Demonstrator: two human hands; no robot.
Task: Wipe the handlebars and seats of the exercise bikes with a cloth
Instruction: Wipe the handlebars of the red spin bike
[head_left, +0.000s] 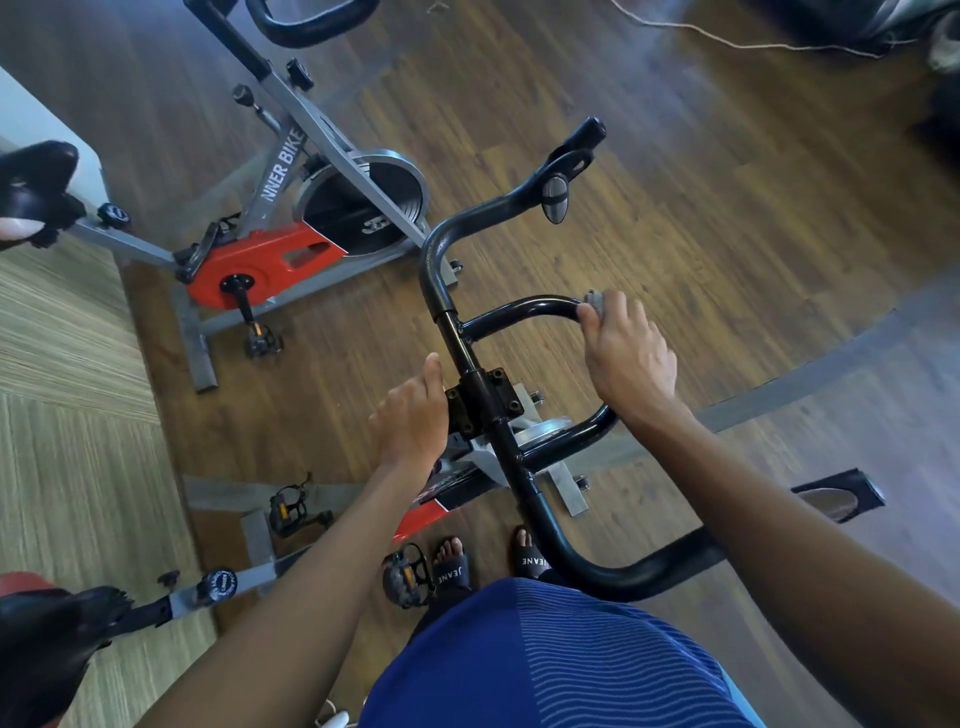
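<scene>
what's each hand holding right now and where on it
The right hand grips a bunched grey cloth against the handlebar's inner loop. The left hand rests at the centre clamp; its fingers are hidden, so its grip cannot be told.

The right hand (628, 358) is holding a cloth (595, 301) on the handlebars (519, 306), right of the clamp (483, 397). The left hand (413, 421) is sitting left of it. Another bike (291, 171) is standing beyond, leftward.

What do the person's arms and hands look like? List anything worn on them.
The left arm and right arm are bare as far as the view shows, with no sleeve in sight. The left hand and right hand wear no gloves, and no watch, band or ring shows. The shirt below them is blue with fine lighter stripes.
</scene>
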